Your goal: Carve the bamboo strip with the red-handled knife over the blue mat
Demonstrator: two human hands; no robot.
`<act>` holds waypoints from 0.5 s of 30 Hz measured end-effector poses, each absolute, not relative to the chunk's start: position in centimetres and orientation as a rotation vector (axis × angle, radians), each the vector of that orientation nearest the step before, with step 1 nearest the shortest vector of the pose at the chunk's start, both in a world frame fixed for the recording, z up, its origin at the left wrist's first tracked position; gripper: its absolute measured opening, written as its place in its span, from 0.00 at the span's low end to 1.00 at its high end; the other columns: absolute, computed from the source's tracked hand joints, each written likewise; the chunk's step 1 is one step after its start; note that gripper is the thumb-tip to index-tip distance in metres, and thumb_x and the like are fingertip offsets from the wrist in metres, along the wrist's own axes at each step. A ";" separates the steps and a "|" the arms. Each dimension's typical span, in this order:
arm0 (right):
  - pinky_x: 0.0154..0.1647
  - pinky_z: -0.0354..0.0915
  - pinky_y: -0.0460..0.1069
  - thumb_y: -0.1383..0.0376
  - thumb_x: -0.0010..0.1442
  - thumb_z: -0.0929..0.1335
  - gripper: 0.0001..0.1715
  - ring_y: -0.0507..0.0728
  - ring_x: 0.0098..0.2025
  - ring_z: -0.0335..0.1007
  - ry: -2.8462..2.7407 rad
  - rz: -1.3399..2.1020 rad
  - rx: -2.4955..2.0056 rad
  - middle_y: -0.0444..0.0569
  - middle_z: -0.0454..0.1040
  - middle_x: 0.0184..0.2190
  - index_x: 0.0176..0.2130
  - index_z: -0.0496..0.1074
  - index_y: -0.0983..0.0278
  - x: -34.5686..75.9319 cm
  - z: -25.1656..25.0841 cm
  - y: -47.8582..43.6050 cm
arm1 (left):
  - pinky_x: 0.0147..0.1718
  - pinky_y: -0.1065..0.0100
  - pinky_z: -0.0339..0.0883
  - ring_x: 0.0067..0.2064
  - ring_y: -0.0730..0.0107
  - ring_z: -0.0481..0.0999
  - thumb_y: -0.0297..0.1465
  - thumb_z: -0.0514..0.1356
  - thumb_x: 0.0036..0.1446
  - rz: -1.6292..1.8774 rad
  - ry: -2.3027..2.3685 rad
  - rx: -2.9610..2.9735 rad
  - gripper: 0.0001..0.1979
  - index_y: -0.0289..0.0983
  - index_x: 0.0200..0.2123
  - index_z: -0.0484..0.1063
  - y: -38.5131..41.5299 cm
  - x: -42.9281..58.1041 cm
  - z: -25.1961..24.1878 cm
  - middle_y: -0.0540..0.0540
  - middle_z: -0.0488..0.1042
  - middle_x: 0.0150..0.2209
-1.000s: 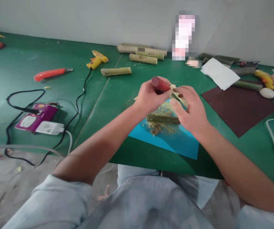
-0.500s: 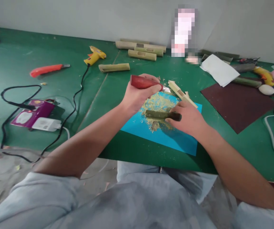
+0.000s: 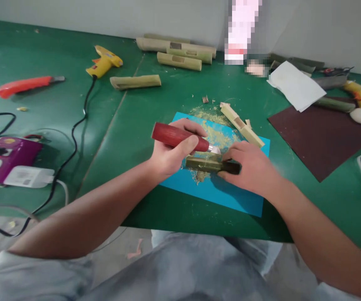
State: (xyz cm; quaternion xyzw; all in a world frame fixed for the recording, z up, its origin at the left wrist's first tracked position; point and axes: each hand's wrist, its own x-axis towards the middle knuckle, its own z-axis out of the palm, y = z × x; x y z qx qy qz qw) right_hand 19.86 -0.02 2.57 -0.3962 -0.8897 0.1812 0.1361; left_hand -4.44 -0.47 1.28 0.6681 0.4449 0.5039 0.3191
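Observation:
My left hand [image 3: 174, 150] is closed around the red handle of a carving knife [image 3: 182, 136]. Its short metal blade points right, just above a dark green bamboo piece [image 3: 203, 164]; whether it touches is hard to tell. My right hand [image 3: 249, 165] grips that bamboo piece by its right end, thumb below and fingers above. The bamboo lies over a blue sheet [image 3: 243, 198] strewn with pale shavings [image 3: 218, 136]. Behind my right hand, a pale split bamboo piece [image 3: 241, 125] with a square notch lies across the sheet's far edge.
Several bamboo tubes [image 3: 180, 61] lie along the wall. At left are a yellow glue gun [image 3: 105, 62], an orange-red utility knife [image 3: 26, 85] and a purple power strip [image 3: 17, 154] with cords. At right, white paper [image 3: 296, 85] overlaps brown sandpaper [image 3: 320, 142].
My left hand has brought the carving knife down and closer to the bamboo piece. My right hand still holds the bamboo. The view has shifted somewhat.

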 end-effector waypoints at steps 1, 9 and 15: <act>0.44 0.63 0.56 0.59 0.56 0.75 0.11 0.62 0.42 0.71 -2.578 0.522 -1.144 0.51 0.77 0.37 0.37 0.76 0.62 19.9 2.4 0.0 | 0.25 0.63 0.71 0.25 0.69 0.75 0.52 0.57 0.65 1.302 1.141 1.724 0.21 0.41 0.41 0.76 -0.4 -4.5 1.2 0.46 0.79 0.33; 0.43 0.62 0.56 0.58 0.55 0.75 0.14 0.62 0.44 0.70 -2.552 0.589 -1.162 0.49 0.78 0.39 0.40 0.73 0.60 19.8 2.3 -0.1 | 0.31 0.62 0.75 0.32 0.64 0.79 0.51 0.62 0.60 1.195 1.079 1.886 0.19 0.42 0.37 0.80 -0.2 -4.9 2.0 0.45 0.82 0.33; 0.43 0.62 0.57 0.57 0.59 0.74 0.13 0.62 0.42 0.69 -2.599 0.590 -1.099 0.51 0.77 0.39 0.42 0.77 0.61 19.9 2.4 -0.1 | 0.32 0.60 0.75 0.30 0.62 0.80 0.49 0.62 0.59 1.042 1.051 1.973 0.16 0.44 0.35 0.79 -0.5 -4.8 3.5 0.45 0.82 0.31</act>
